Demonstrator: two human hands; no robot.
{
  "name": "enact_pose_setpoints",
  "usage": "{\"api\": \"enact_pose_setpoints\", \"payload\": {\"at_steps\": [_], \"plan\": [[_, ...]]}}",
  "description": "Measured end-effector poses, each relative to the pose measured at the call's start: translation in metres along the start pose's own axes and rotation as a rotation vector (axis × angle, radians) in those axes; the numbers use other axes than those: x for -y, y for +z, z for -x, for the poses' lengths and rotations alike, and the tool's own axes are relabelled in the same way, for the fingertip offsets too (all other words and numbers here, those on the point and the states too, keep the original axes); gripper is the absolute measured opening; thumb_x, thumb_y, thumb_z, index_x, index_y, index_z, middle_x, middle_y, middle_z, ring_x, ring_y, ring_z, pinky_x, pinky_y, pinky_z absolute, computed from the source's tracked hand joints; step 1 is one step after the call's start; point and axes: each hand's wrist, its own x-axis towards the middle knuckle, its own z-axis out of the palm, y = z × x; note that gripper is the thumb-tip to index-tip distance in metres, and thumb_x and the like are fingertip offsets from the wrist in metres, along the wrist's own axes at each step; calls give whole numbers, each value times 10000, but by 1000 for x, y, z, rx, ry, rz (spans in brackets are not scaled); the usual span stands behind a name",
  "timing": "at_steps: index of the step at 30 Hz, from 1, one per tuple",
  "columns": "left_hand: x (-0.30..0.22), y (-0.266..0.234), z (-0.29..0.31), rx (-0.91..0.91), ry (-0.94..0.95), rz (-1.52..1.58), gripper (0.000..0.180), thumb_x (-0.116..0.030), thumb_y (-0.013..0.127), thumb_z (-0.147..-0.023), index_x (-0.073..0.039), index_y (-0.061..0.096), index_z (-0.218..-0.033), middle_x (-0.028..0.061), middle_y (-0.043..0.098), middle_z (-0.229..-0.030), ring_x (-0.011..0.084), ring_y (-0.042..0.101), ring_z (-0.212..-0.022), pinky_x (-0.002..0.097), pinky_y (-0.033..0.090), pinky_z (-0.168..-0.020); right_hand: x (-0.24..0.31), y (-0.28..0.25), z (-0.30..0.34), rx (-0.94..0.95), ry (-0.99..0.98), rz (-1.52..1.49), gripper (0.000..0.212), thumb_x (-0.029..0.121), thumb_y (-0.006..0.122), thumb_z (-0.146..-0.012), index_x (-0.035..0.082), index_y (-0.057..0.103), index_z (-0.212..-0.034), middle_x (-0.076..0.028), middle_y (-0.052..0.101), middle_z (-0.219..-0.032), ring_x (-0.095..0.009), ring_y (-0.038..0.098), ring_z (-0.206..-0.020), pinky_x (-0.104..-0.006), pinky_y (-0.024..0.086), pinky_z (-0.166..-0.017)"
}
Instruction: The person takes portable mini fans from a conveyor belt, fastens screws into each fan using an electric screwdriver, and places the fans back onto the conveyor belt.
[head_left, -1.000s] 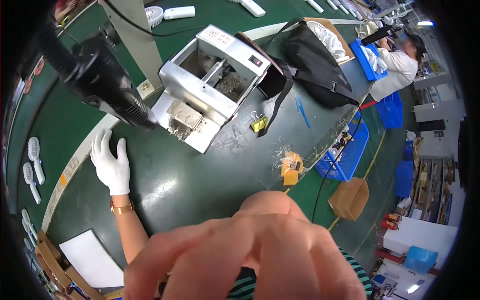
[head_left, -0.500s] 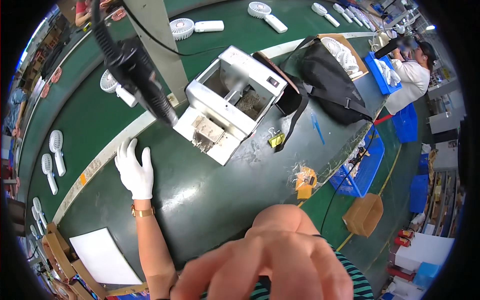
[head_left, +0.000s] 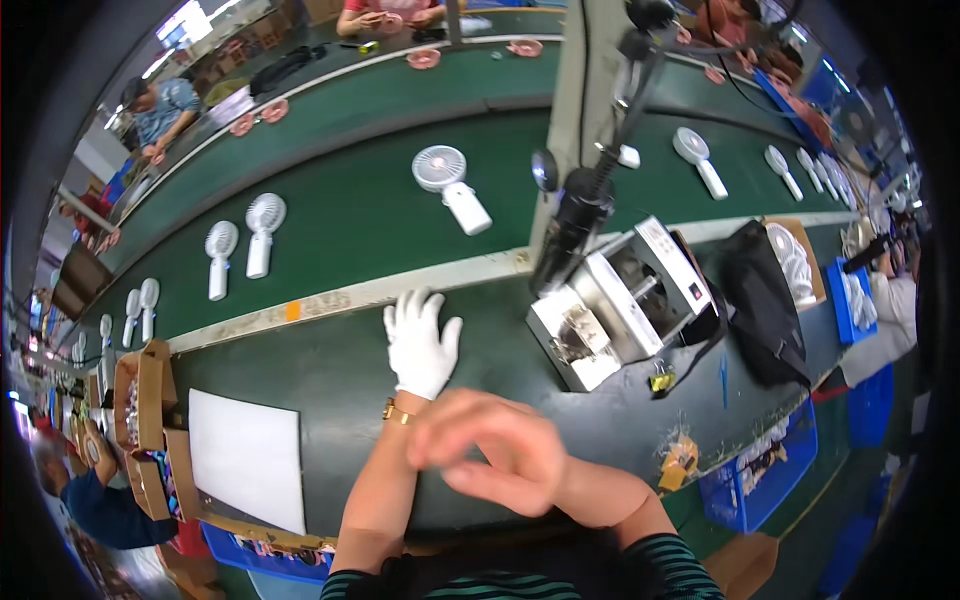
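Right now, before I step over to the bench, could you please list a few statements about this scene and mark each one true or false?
1. The person's left hand wears a white fabric glove. True.
2. The person's right hand wears a matching glove. False: it is bare.
3. The soft black bag lies to the right of the silver, box-shaped metal machine. True.
4. The gold-coloured wristband is on the right wrist. False: it is on the left wrist.
5. The flat white rectangular sheet lies to the left of both hands. True.
6. The left hand rests on top of the machine. False: it is to the left of the machine, apart from it.
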Motion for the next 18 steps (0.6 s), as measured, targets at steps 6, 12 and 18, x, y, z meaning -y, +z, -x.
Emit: {"api": "enact_pose_setpoints", "payload": {"at_steps": [6, 12, 18], "plan": [[9, 5, 6, -29, 13, 24, 410, -320, 635, -745, -90, 558, -1075, 132, 494, -1199, 347, 409, -1167, 507, 258, -1007, -123, -23, 9, -256, 194, 465, 188, -10, 555, -831, -7, 513, -1014, -65, 575, -939, -114, 574, -860, -254, 469, -764], [8, 0, 4, 101, 22, 30, 412, -264, 471, -761, -115, 535, -1140, 103, 475, -1215, 299, 389, -1192, 480, 231, -1034, -148, -51, 17, -441, 322, 227, 150, -19, 519, -853, 14, 469, -990, -34, 545, -788, -81, 532, -639, -207, 459, -568], [7, -6, 1, 80, 46, 39, 424, -248, 535, -707, -74, 543, -1094, 124, 478, -1183, 308, 404, -1166, 479, 262, -1009, -147, -55, 16, -429, 348, 195, 131, 4, 521, -861, 22, 470, -980, -34, 543, -735, -87, 524, -604, -211, 446, -529]]}}
